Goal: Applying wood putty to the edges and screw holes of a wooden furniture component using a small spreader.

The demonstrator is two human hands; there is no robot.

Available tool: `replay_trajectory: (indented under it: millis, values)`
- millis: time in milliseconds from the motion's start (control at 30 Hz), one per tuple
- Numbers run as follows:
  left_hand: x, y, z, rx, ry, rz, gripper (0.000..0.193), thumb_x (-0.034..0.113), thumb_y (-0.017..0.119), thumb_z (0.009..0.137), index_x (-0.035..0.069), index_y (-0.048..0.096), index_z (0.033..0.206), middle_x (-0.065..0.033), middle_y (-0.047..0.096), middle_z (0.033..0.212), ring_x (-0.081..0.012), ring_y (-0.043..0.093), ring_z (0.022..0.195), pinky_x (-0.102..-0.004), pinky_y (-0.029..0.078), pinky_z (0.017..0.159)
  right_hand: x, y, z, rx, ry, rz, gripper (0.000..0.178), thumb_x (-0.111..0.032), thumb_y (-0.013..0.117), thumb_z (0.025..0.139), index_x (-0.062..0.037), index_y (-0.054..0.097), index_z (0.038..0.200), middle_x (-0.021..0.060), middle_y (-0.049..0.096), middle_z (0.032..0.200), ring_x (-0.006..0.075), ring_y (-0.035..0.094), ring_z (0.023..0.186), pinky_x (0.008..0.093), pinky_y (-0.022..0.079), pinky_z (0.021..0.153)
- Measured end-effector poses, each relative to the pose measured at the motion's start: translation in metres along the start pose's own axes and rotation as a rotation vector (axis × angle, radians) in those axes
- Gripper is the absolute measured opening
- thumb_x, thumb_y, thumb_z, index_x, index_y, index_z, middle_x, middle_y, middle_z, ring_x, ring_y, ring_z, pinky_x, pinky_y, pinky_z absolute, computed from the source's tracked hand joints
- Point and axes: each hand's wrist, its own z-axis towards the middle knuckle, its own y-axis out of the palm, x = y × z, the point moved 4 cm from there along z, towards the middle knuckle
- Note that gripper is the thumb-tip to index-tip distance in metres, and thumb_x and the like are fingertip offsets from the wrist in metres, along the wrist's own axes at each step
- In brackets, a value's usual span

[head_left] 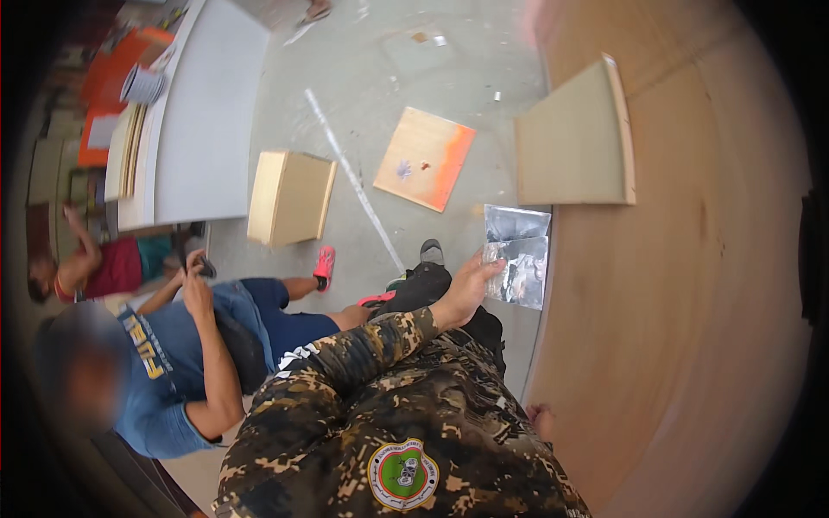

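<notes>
My left hand reaches forward in a camouflage sleeve and is closed on a shiny silver foil packet. The thumb lies over the packet's near left side. A second silver piece, creased and reflective, shows just beyond it; whether the two are joined I cannot tell. Low on the right, my right hand is beside the large brown wood panel. Only a small part of that hand shows past my shirt, and its fingers are mostly hidden.
A co-worker in blue stands close on my left, holding a dark phone. On the floor ahead are a wooden box and a board with orange paint. Another box adjoins the panel. A white-topped table stands far left.
</notes>
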Motion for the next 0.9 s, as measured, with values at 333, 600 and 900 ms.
replay_trajectory:
  millis: [333,600,900]
  values:
    - [-0.039,-0.031,0.002,0.335,0.275,-0.112,0.034,0.013,0.053,0.099,-0.001,0.055,0.131,-0.0081,0.065,0.119,-0.0166,0.063,0.108,-0.0322,0.050,0.097,-0.241,0.104,0.047,-0.403,-0.481,-0.438,0.046,-0.020,0.055,0.101,-0.0009,0.044,0.142,0.0100,0.066,0.104,0.0156,0.064,0.085,0.0281,0.053,0.075]
    - [-0.005,-0.086,-0.034,0.583,0.483,-0.229,0.031,0.014,0.056,0.098,-0.003,0.058,0.124,-0.0088,0.066,0.116,-0.0181,0.065,0.106,-0.0345,0.050,0.096,-0.266,0.195,0.087,-0.629,-0.509,-0.751,0.047,-0.021,0.059,0.100,-0.0010,0.047,0.140,0.0085,0.065,0.101,0.0157,0.065,0.083,0.0282,0.053,0.072]
    - [0.005,-0.163,-0.087,0.830,0.666,-0.283,0.033,0.013,0.055,0.099,-0.001,0.055,0.129,-0.0103,0.064,0.125,-0.0233,0.062,0.116,-0.0411,0.046,0.104,-0.240,0.352,0.163,-0.697,-0.668,-0.972,0.034,-0.013,0.055,0.094,0.0018,0.060,0.123,0.0085,0.066,0.087,0.0161,0.064,0.074,0.0302,0.052,0.065]
